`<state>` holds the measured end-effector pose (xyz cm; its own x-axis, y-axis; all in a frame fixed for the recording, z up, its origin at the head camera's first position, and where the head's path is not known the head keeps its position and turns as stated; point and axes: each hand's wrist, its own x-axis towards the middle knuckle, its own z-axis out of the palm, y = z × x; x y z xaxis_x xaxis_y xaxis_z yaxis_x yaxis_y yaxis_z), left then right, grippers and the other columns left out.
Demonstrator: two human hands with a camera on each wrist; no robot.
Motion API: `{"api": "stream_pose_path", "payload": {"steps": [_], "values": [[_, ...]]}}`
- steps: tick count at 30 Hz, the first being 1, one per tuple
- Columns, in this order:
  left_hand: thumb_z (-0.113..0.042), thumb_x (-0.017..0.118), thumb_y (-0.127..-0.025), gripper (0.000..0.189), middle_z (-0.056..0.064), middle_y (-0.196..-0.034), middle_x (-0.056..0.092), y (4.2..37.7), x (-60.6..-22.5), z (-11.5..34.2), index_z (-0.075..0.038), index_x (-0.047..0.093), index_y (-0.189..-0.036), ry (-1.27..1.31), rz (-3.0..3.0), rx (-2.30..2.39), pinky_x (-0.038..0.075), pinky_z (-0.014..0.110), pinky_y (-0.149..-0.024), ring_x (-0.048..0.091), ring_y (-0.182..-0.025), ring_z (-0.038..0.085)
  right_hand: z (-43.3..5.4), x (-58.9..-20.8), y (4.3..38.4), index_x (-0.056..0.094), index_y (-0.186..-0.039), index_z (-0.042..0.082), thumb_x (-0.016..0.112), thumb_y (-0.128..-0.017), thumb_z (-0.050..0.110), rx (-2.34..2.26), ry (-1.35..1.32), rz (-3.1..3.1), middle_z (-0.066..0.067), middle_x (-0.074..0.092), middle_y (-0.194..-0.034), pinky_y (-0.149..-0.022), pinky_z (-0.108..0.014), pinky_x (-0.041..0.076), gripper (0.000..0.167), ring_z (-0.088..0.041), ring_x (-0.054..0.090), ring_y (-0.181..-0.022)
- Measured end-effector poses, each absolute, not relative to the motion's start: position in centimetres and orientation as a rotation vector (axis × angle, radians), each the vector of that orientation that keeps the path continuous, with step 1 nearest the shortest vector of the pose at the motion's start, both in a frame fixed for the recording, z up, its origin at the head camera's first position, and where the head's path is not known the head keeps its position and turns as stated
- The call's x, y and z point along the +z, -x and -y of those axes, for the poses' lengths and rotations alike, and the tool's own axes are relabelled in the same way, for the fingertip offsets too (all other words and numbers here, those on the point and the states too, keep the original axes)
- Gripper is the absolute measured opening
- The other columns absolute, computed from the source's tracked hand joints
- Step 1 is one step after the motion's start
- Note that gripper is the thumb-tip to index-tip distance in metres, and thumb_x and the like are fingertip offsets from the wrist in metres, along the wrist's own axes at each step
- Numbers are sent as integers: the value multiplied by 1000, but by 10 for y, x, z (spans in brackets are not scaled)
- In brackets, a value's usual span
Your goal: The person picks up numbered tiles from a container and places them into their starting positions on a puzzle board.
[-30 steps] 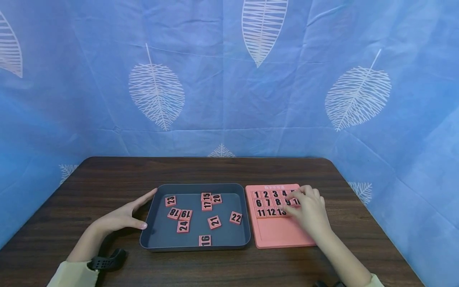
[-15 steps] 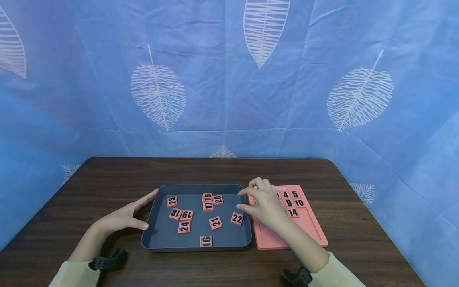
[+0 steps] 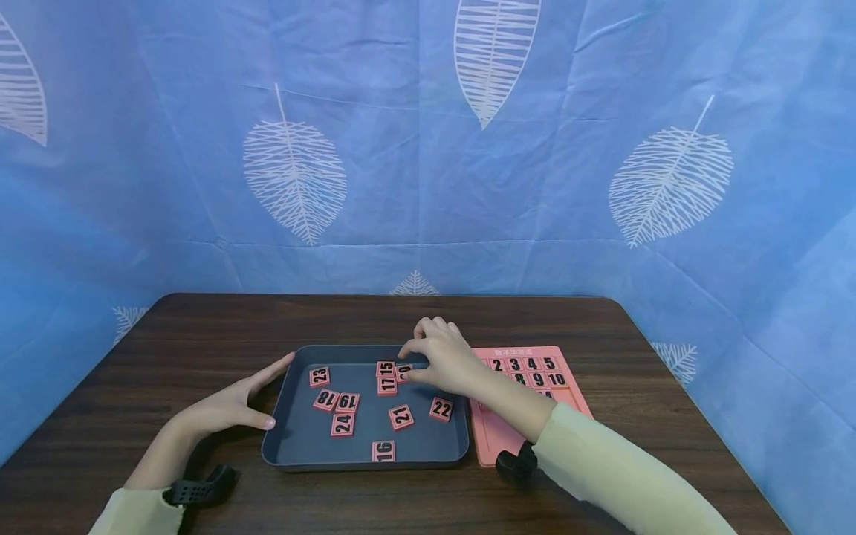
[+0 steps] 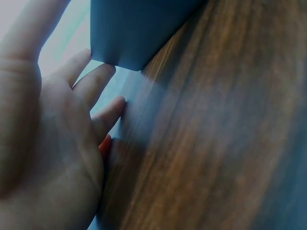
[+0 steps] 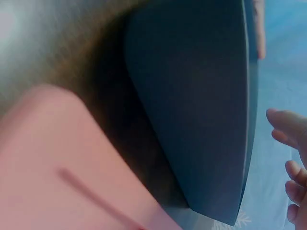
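Note:
A dark grey tray [image 3: 301, 446] holds several pink number tiles lying loose. Against its left edge rests my left hand [image 3: 224, 405], thumb and fingers spread; the left wrist view shows fingertips at the tray corner [image 4: 139, 33]. Over the tray's far right part reaches my right hand [image 3: 444, 360], thumb and forefinger apart around tile 20 [image 3: 403, 374], which the thumb partly covers. Just left of that tile lie tile 15 [image 3: 385, 368] and tile 17 [image 3: 386, 386]. The right wrist view catches my right hand [image 5: 295, 177] with fingers curved and a gap under the forefinger.
Right of the tray lies a pink number board [image 3: 491, 442] with rows of tiles at its far part; my right forearm hides some of them. Tile 22 [image 3: 441, 409], tile 21 [image 3: 401, 417] and tile 16 [image 3: 383, 451] lie nearer me. A blue leaf-print cloth [image 3: 414, 186] hangs behind the table.
My right hand has left the board, where tile 14 now sits after 13, and moved left over the tray to tile 20. My left hand has stayed at the tray's edge.

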<state>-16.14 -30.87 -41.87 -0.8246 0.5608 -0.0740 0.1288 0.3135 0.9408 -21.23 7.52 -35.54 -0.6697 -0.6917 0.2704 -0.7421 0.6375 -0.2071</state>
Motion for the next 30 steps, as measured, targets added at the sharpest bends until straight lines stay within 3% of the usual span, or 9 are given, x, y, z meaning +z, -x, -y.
{"api": "stream_pose_path", "payload": {"steps": [10, 30], "values": [[-19, 71, -85, 97, 20, -158, -1, 160, -420, 307, -19, 4, -156, -618, -2203, 1518, 10, 76, -96, -3, -139, 48, -56, -364, 234, 75, -102, 24, 76, -82, 34, 257, -1283, 2752, 1, 38, -91, -70, -34, 24, 22, -19, 31, -81], [-20, 72, -85, 97, 20, -158, 0, 158, -420, 307, -23, 6, -156, -608, -2225, 1508, 9, 77, -94, -4, -139, 49, -40, -376, 244, 75, -100, 30, 73, -84, 42, 128, -1161, 2909, 2, 39, -92, -72, -32, 26, 20, -18, 33, -86]]}}
